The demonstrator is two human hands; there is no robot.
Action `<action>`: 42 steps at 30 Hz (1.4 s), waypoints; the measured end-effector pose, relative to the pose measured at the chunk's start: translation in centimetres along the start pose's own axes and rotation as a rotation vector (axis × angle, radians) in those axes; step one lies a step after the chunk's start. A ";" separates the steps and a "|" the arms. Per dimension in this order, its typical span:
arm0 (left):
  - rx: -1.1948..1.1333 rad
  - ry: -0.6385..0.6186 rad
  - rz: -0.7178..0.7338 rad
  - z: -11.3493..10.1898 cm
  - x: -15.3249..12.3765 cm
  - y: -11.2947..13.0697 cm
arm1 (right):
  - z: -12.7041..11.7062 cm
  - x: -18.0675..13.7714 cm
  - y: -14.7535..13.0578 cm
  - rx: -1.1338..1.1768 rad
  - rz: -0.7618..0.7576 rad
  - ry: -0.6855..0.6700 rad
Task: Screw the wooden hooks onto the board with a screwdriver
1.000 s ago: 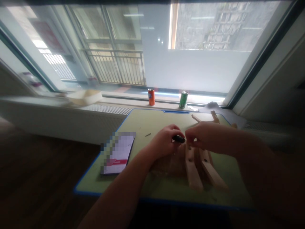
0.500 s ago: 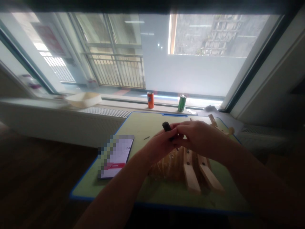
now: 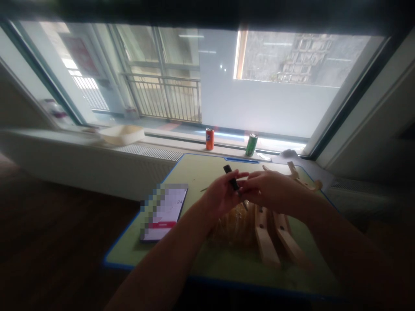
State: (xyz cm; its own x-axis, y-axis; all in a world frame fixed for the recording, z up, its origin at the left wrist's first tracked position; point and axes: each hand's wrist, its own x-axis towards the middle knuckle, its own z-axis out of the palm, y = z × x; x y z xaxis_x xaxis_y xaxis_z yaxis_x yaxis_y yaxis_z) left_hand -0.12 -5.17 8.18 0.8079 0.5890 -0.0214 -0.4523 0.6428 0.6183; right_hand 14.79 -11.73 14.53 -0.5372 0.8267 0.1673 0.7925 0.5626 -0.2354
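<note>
Above the middle of the table, a screwdriver with a black handle slants down to the right, its thin metal shaft showing below. My left hand is closed around the handle from the left. From the right, my right hand brings its bent fingertips together on the handle's lower end; part of that grip is hidden. Below the hands lie a clear plastic bag with small parts that I cannot make out and two angled wooden pieces, a nearer one and another, with dark holes.
The green table has a blue edge. A tablet-like panel, partly blurred, lies at left; a thin dark piece is near my left wrist. More wooden parts lie at back right. An orange can, a green can and a pale basin stand on the sill.
The fingers of my left hand have loosened and spread a little around the screwdriver, and more of its handle and shaft shows. The whole view has shifted slightly.
</note>
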 end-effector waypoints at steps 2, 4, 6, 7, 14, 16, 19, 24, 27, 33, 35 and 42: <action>-0.042 -0.006 -0.002 -0.2 0.0 0.1 | -0.1 -0.1 0.0 -0.049 -0.001 0.022; -0.055 -0.057 0.014 -0.2 -0.1 0.3 | -0.3 -0.2 -0.3 -0.108 0.026 0.073; -0.046 -0.137 0.032 -0.3 -0.3 0.5 | -0.5 -0.4 -1.0 -0.155 0.050 0.128; -0.035 -0.170 0.032 -0.2 -0.4 0.6 | -0.6 -0.5 -1.3 -0.178 0.054 0.149; 0.059 -0.221 0.087 -0.2 -0.5 0.7 | -0.5 -2.6 -2.6 -0.176 0.136 0.375; 0.152 -0.200 0.043 -0.4 -0.3 0.6 | -0.4 -4.0 -2.3 -0.070 0.203 0.484; 0.198 -0.122 0.024 -1.1 0.2 0.6 | 0.0 -6.5 -0.6 0.263 0.339 0.633; 0.098 -0.040 0.152 -2.3 1.1 1.1 | 2.5 -10.7 5.0 0.260 0.720 0.971; 0.080 -0.055 0.172 -2.5 1.2 1.3 | 5.4 -12.5 7.8 0.087 0.870 0.959; 0.086 -0.050 0.159 -2.6 1.1 1.1 | 10.7 -13.2 9.3 -0.339 0.959 0.697; 0.096 -0.038 0.157 -2.8 1.2 1.0 | 11.4 -13.2 9.1 -0.446 0.924 0.585; 0.125 -0.006 0.167 -3.5 1.4 1.4 | 11.6 -14.0 7.4 -0.707 0.844 0.317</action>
State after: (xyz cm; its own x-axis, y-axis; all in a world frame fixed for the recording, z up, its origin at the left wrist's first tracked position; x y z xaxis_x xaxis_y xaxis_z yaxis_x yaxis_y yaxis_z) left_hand -0.98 -1.72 6.25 0.7282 0.6788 0.0943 -0.5298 0.4703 0.7057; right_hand 24.84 -19.00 -0.64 0.2603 0.8440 0.4689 0.9047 -0.3829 0.1870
